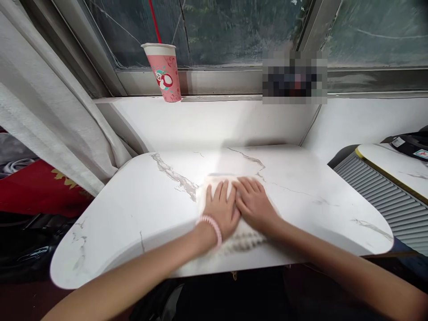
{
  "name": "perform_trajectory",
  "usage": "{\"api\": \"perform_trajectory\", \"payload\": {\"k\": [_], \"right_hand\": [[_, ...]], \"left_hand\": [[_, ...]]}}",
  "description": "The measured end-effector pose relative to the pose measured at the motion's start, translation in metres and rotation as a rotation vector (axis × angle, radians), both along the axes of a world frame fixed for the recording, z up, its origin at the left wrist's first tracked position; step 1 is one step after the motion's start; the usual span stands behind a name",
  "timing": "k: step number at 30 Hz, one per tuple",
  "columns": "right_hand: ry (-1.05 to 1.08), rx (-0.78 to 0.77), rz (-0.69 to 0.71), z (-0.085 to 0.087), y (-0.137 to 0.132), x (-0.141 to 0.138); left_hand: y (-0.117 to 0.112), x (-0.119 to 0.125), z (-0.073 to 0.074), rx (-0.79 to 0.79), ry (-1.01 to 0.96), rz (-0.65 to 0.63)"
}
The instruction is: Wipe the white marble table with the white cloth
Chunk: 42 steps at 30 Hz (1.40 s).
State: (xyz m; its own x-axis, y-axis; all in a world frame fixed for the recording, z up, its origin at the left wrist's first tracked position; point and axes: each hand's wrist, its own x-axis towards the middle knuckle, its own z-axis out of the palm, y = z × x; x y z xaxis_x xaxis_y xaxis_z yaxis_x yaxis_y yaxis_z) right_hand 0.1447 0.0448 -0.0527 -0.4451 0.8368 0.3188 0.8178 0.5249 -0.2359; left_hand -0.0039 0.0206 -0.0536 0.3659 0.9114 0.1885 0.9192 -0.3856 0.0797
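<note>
We look down on a white, marble-patterned desk (pixel 107 214) with rounded corners, where a pale cloth (pixel 245 229) lies near the middle, its lower edge close to the desk's front edge and blurred. Our left hand (pixel 222 209) rests palm down on the cloth, fingers straight and slightly spread, a pink beaded bracelet (pixel 216 226) around the wrist. Our right hand (pixel 252 200) lies flat on it too, just beside the left, its fingers stretched out and closer together; the inner edges of the hands seem to touch. Beyond the desk, a pink paper cup (pixel 165 76) with a white rim and a red straw (pixel 154 20) stands on the ledge before a window (pixel 234 31). A light curtain (pixel 60 98) hangs at left; at right is a grey ridged panel (pixel 388 196).
</note>
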Motion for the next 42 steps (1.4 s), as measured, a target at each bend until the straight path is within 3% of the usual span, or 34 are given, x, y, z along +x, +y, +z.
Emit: {"api": "perform_trajectory", "payload": {"k": [2, 4, 7, 10, 16, 19, 22, 27, 31, 35, 38, 42], "right_hand": [[-0.024, -0.012, 0.048, 0.002, -0.044, 0.005], [-0.032, -0.033, 0.074, 0.003, -0.070, 0.007], [-0.033, -0.055, 0.067, 0.004, -0.071, 0.005], [-0.037, -0.056, 0.031, 0.003, -0.033, -0.003], [0.029, -0.044, -0.141, 0.002, 0.095, -0.035], [0.024, -0.038, -0.164, 0.002, 0.149, -0.050], [-0.001, -0.016, -0.170, 0.001, 0.181, -0.059], [0.002, 0.001, -0.178, -0.004, 0.201, -0.065], [0.000, 0.004, -0.164, -0.003, 0.198, -0.063], [-0.010, -0.004, -0.099, 0.002, 0.175, -0.063], [0.004, -0.001, -0.050, 0.002, 0.134, -0.065], [0.040, 0.021, -0.007, -0.001, 0.051, -0.065]], "left_hand": [[-0.044, -0.002, -0.002, 0.039, 0.024, -0.064], [-0.071, -0.005, -0.003, 0.066, 0.039, -0.123], [-0.072, -0.008, -0.003, 0.050, 0.051, -0.147], [-0.029, -0.012, 0.000, -0.015, 0.041, -0.106], [0.117, -0.030, 0.008, -0.068, -0.010, -0.069], [0.171, -0.040, 0.009, -0.052, -0.048, -0.016], [0.199, -0.046, 0.009, -0.048, -0.063, 0.017], [0.215, -0.052, 0.008, -0.042, -0.067, 0.039], [0.213, -0.049, 0.008, -0.036, -0.057, 0.041], [0.186, -0.047, 0.008, -0.051, -0.029, 0.106], [0.141, -0.052, 0.006, -0.042, -0.009, 0.130], [0.053, -0.061, 0.000, 0.021, 0.002, 0.067]]}}
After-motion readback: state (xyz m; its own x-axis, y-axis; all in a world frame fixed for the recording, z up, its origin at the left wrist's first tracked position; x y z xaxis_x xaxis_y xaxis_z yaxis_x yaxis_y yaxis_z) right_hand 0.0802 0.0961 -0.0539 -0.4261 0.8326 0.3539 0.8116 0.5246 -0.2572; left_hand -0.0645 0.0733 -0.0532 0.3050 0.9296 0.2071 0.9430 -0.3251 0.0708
